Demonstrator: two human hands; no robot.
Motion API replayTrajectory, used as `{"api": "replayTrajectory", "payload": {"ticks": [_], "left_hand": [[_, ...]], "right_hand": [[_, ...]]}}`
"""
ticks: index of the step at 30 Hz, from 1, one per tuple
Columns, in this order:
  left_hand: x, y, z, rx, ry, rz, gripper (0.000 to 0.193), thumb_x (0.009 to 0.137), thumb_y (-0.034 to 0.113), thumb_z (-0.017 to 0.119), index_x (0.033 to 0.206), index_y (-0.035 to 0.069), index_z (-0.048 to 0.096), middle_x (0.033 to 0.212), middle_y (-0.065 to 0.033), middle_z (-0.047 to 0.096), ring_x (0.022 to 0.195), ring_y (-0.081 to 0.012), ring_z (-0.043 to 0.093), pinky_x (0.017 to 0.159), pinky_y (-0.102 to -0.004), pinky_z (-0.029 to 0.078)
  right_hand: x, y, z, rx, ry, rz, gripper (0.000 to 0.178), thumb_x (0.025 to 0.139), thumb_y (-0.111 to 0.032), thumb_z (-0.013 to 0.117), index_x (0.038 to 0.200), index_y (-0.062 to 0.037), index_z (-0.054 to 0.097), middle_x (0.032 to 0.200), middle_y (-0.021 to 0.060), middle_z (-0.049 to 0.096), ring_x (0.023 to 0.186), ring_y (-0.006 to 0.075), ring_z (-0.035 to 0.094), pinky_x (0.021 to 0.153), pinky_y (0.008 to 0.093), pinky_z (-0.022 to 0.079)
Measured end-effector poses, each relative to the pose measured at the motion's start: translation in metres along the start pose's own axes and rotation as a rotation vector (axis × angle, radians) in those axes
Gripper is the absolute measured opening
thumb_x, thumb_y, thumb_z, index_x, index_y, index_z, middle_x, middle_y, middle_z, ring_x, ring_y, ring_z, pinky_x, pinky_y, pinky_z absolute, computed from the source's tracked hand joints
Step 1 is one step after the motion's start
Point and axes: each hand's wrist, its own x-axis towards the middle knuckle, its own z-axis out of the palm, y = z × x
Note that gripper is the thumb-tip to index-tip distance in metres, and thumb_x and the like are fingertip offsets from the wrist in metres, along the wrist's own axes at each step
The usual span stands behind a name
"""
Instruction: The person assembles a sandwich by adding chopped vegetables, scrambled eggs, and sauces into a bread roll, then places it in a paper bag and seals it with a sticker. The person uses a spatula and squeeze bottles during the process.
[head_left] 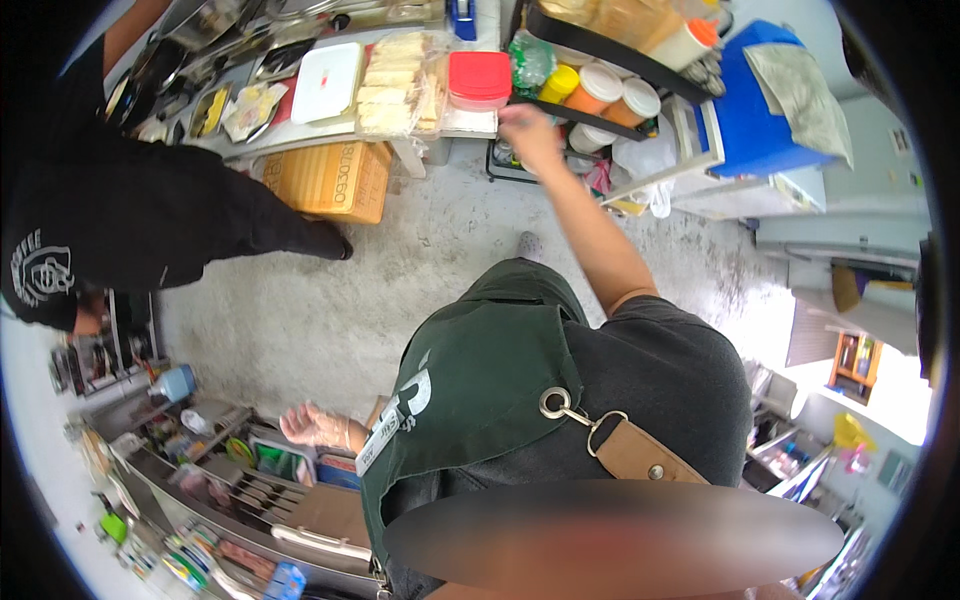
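Note:
My right arm stretches forward to the table, where my right hand (532, 135) is at the near right corner of a plastic container with a red lid (479, 80). Motion blurs its fingers, and I cannot tell whether they touch the container. Left of that container lie pale, stacked sandwich-like pieces in clear plastic (392, 82). Beyond them is a white-lidded box (327, 82). Down by my left side, my left hand (318, 428) seems to wear a thin clear glove. Its fingers are apart and hold nothing.
A co-worker in black (130, 220) stands at the left. Under the table sits a yellow-brown crate (328, 180). A black rack (610, 55) holds orange-filled tubs (594, 88) at the front right, beside a blue box (765, 100). A metal counter (215, 510) with utensils runs behind my left side.

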Motion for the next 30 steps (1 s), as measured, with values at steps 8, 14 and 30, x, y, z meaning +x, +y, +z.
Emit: {"api": "replayTrajectory", "payload": {"ticks": [8,14,30], "left_hand": [[0.046,-0.001,0.064,0.027,-0.171,0.063,0.056,0.078,-0.006,0.059,0.131,0.009,0.049,0.113,-0.0109,0.054,0.092,-0.0236,0.057,0.078,-0.0356,0.054],[0.000,0.041,0.183,-0.223,-0.386,-0.015,0.053,0.080,-0.009,0.062,0.128,0.009,0.049,0.114,-0.0112,0.052,0.097,-0.0242,0.056,0.081,-0.0356,0.052],[-0.087,0.107,0.321,-0.407,-0.640,0.068,0.063,0.072,0.007,0.083,0.127,0.008,0.052,0.109,-0.0077,0.057,0.095,-0.0194,0.057,0.082,-0.0294,0.052]], "right_hand": [[0.052,0.048,-0.266,-0.251,0.684,0.010,0.028,0.080,-0.019,0.069,0.106,-0.0103,0.075,0.095,0.0067,0.074,0.090,0.0163,0.069,0.083,0.0289,0.051],[0.091,0.063,-0.371,-0.420,0.572,0.124,0.035,0.079,-0.025,0.073,0.112,-0.0122,0.074,0.102,0.0089,0.074,0.094,0.0179,0.069,0.086,0.0302,0.051],[0.169,0.072,-0.404,-0.356,0.206,-0.160,0.033,0.081,-0.029,0.073,0.107,-0.0102,0.074,0.086,0.0050,0.071,0.081,0.0174,0.066,0.077,0.0312,0.051]]}}
